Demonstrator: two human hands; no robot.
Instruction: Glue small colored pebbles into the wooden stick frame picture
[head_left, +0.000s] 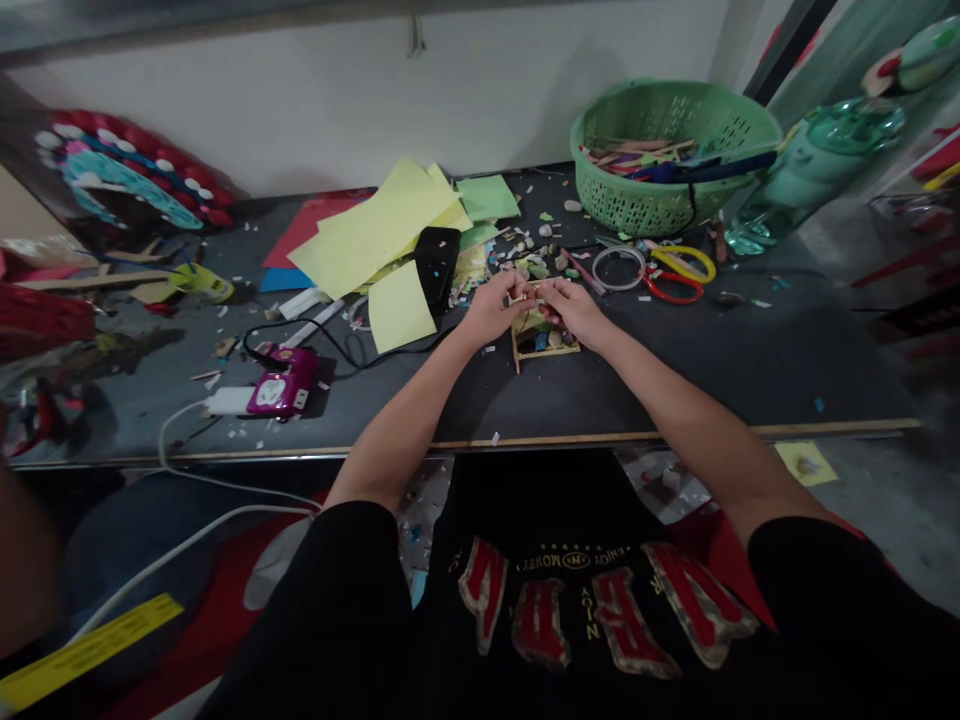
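Both my hands meet over a small frame of wooden sticks (pixel 545 346) that lies on the dark table (pixel 675 370), with small coloured pieces inside it. My left hand (pixel 495 305) has its fingers pinched together at the frame's top edge. My right hand (pixel 574 305) is likewise closed, fingertips touching those of the left. What the fingers pinch is too small to make out; it may be a thin stick.
Yellow and green paper sheets (pixel 382 235) and a black device (pixel 437 262) lie to the left. A green basket (pixel 671 150) with sticks stands back right, near scissors (pixel 679 275) and a tape ring (pixel 619 267). A purple glue gun (pixel 281 385) with cables sits front left. Small scraps litter the table.
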